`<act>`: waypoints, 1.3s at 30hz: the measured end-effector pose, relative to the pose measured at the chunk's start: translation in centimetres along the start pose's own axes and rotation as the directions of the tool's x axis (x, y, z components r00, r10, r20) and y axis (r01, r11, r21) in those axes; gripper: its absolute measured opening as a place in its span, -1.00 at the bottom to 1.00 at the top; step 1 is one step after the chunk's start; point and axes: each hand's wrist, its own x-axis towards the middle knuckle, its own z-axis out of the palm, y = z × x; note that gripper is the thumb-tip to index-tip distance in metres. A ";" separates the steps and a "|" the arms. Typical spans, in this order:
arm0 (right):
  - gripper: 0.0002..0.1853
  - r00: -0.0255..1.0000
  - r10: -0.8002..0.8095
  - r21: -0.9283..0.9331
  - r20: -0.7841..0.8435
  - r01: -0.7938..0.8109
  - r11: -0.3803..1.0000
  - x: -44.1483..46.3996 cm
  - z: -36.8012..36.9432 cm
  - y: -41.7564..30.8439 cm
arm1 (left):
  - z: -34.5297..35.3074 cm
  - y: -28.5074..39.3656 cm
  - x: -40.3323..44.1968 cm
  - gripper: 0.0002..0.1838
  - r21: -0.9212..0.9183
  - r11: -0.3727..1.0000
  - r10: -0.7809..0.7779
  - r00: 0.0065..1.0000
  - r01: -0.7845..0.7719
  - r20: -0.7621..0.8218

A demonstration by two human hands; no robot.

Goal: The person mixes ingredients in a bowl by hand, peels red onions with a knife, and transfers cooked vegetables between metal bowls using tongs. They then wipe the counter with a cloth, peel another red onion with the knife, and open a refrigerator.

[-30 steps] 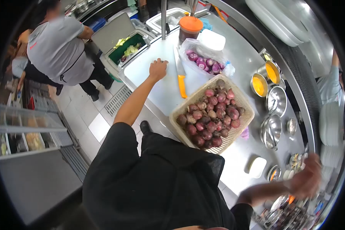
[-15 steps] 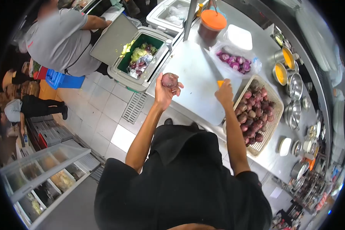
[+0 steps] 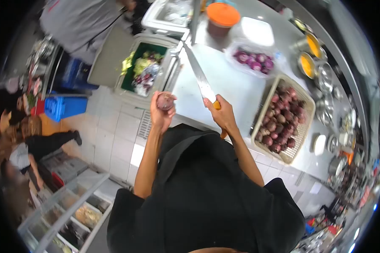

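Note:
A red onion [image 3: 165, 101] rests in my left hand [image 3: 161, 113], its fingers curled round it, just off the table's near edge. My right hand [image 3: 221, 113] is closed on the orange handle of a large knife [image 3: 199, 76], its blade slanting up and left over the white cutting board [image 3: 240, 92]. Right of the board stands a cream plastic basket [image 3: 302, 145] full of unpeeled red onions [image 3: 280, 122]. Behind the board lies a clear bag of peeled purple onions [image 3: 254, 61].
An open bin [image 3: 128, 87] with scraps stands left of the board. Behind are an orange-lidded container [image 3: 223, 15] and a white tub [image 3: 256, 31]. Metal bowls [image 3: 325, 76] line the right side. A person in grey [image 3: 80, 25] stands at upper left, another [image 3: 21, 156] farther left.
My left hand has picked up an onion. My right hand has come in from the far right, taken the knife by its handle and lifted it from the board. The view has shifted.

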 end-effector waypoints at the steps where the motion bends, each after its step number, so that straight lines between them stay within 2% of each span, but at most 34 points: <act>1: -0.43 0.999 -0.007 0.013 0.042 0.007 1.000 0.7 1.0 -1.2 | -0.1 1.0 0.2 -0.50 0.018 1.000 -0.026 0.999 0.025 0.035; 3: -0.37 0.973 -0.219 -0.108 0.078 0.227 0.968 2.4 3.1 -3.7 | 0.0 1.9 1.0 -0.48 -0.029 1.000 0.005 0.992 -0.002 0.124; 4: -0.27 0.960 -0.267 -0.073 0.086 0.273 0.959 3.1 4.1 -5.3 | 0.3 2.4 1.1 -0.48 0.004 0.999 0.040 0.995 -0.041 0.093; 5: -0.27 0.956 -0.278 -0.069 0.100 0.285 0.956 3.5 4.9 -7.1 | 0.7 3.0 1.8 -0.47 0.033 0.996 0.078 0.994 -0.081 0.080; 6: -0.24 0.943 -0.315 -0.212 0.106 0.331 0.919 4.1 5.6 -8.8 | 0.2 3.4 2.8 -0.47 0.060 0.994 0.088 0.996 -0.090 0.034; 7: -0.20 0.933 -0.342 -0.351 0.112 0.359 0.865 4.3 6.4 -10.2 | 0.0 3.9 3.2 -0.50 -0.035 0.999 0.034 0.996 -0.038 -0.087; 9: -0.14 0.944 -0.313 -0.358 0.105 0.330 0.874 5.3 8.7 -11.9 | -0.7 4.5 5.0 -0.55 -0.106 0.987 0.106 0.983 -0.122 -0.151; 10: -0.15 0.949 -0.309 -0.408 0.070 0.310 0.859 5.6 10.0 -12.3 | -0.2 5.5 5.2 -0.55 -0.102 0.990 0.085 0.986 -0.101 -0.146; 12: -0.10 0.942 -0.335 -0.509 0.040 0.308 0.804 5.9 11.7 -13.4 | 0.7 7.4 5.8 -0.60 -0.176 0.970 0.111 0.947 -0.170 -0.300; 13: -0.10 0.943 -0.331 -0.524 0.032 0.298 0.798 6.0 12.5 -14.0 | -0.4 7.8 6.4 -0.60 -0.189 0.969 0.099 0.952 -0.159 -0.290; 15: -0.12 0.952 -0.305 -0.555 -0.031 0.237 0.797 6.4 14.3 -15.2 | -2.7 9.2 7.4 -0.61 -0.127 0.975 0.180 0.983 -0.184 -0.043; 16: -0.12 0.954 -0.296 -0.563 -0.035 0.226 0.795 6.4 15.2 -15.6 | -2.5 9.3 8.1 -0.63 -0.213 0.962 0.126 0.968 -0.173 -0.218; 17: -0.13 0.952 -0.300 -0.577 -0.062 0.211 0.789 6.6 15.9 -16.0 | -2.7 9.9 8.4 -0.63 -0.217 0.963 0.114 0.970 -0.161 -0.213; 20: -0.14 0.945 -0.297 -0.608 -0.136 0.157 0.778 7.0 17.9 -16.5 | -3.6 11.0 9.3 -0.66 -0.128 0.958 0.235 0.960 -0.255 -0.150; 25: -0.13 0.944 -0.275 -0.626 -0.180 0.106 0.773 7.5 18.6 -17.5 | -3.7 13.1 9.9 -0.66 -0.090 0.981 0.167 0.983 -0.173 -0.074; 27: -0.12 0.942 -0.282 -0.651 -0.184 0.099 0.753 7.6 18.7 -17.7 | -4.3 13.7 10.2 -0.65 0.006 0.999 0.045 0.998 -0.045 -0.041; 29: -0.12 0.938 -0.289 -0.659 -0.192 0.095 0.747 7.7 18.8 -18.2 | -4.3 14.1 10.8 -0.65 -0.014 1.000 0.022 1.000 -0.022 0.003; 33: -0.12 0.936 -0.313 -0.663 -0.163 0.131 0.737 8.3 18.9 -18.9 | -2.9 16.0 10.8 -0.62 0.001 1.000 0.018 0.995 -0.018 -0.093; 35: -0.13 0.927 -0.340 -0.661 -0.157 0.157 0.734 8.5 19.0 -19.2 | -3.3 16.9 11.2 -0.59 0.039 0.995 -0.093 0.995 0.092 0.038; 36: -0.13 0.919 -0.364 -0.659 -0.150 0.181 0.730 8.7 19.0 -19.3 | -3.3 17.6 11.1 -0.59 0.035 0.996 -0.086 0.995 0.085 0.039; 38: -0.14 0.906 -0.403 -0.655 -0.126 0.229 0.720 9.3 19.0 -19.0 | -3.3 19.0 11.0 -0.55 0.177 0.970 -0.200 0.964 0.169 0.174; 39: -0.14 0.895 -0.433 -0.648 -0.106 0.269 0.713 9.5 19.1 -18.9 | -3.5 19.5 11.0 -0.55 0.172 0.972 -0.192 0.966 0.163 0.171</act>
